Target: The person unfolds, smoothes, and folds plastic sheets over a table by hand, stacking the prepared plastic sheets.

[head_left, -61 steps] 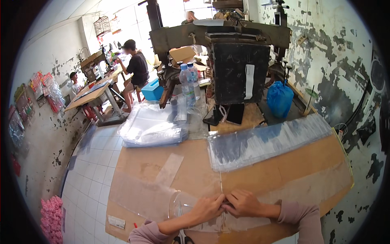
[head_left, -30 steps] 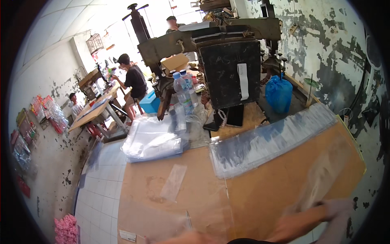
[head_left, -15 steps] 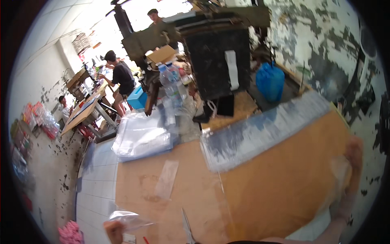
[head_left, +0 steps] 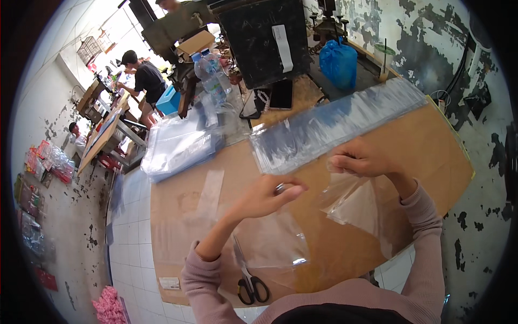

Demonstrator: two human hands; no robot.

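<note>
My right hand (head_left: 360, 158) is closed, and a clear plastic bag (head_left: 353, 202) hangs creased from its fingers over the brown tabletop (head_left: 334, 254). My left hand (head_left: 270, 195), with a ring on one finger, is left of it with thumb and fingers drawn together. Below this hand is a clear plastic sheet (head_left: 276, 243); whether the fingers hold it is hidden. Scissors (head_left: 252, 286) with black handles lie near the table's front edge, beside my left forearm. Beyond my hands stretches a long row of overlapping clear plastic bags (head_left: 334, 127).
A stack of clear plastic sheets (head_left: 181, 143) lies at the table's far left. Behind stand plastic bottles (head_left: 210, 78), a black machine (head_left: 264, 43), a phone (head_left: 281, 94) and a blue plastic bag (head_left: 339, 63). One person (head_left: 147, 78) works at another table.
Both hands have come inward from the table's sides to its middle. The right one brought its clear plastic along. The view has tilted down, showing the scissors fully.
</note>
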